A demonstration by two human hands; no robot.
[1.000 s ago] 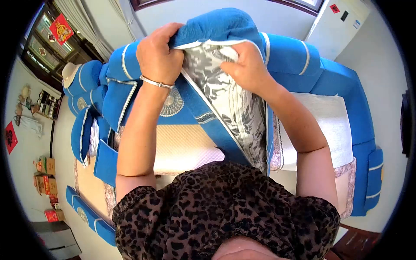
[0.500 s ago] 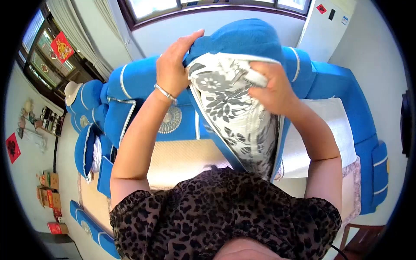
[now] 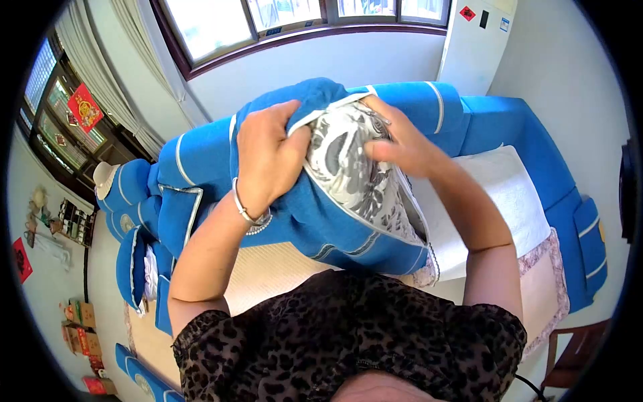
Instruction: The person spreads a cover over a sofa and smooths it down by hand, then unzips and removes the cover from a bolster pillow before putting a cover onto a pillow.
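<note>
In front of my chest is a blue cushion cover (image 3: 335, 231) with white edging and an open side. A white-and-grey patterned inner cushion (image 3: 341, 157) bulges out of the opening. My left hand (image 3: 268, 151), with a silver bangle at the wrist, is closed round the bunched cover at the opening's left edge. My right hand (image 3: 405, 144) grips at the opening's right side, its thumb on the patterned cushion and its fingertips by the white edging. Part of the inner cushion is hidden inside the cover.
Behind stands a long blue sofa (image 3: 485, 124) with a white seat mat (image 3: 495, 194). Blue cushions (image 3: 177, 218) lie to the left, near a straw hat (image 3: 106, 175). A window (image 3: 288, 17), a white fridge (image 3: 472, 53) and stacked boxes (image 3: 84, 338) are farther off.
The cushion has come lower and turned, so more of the blue cover shows and less of the patterned cushion. Both hands have moved down a little and remain at the opening.
</note>
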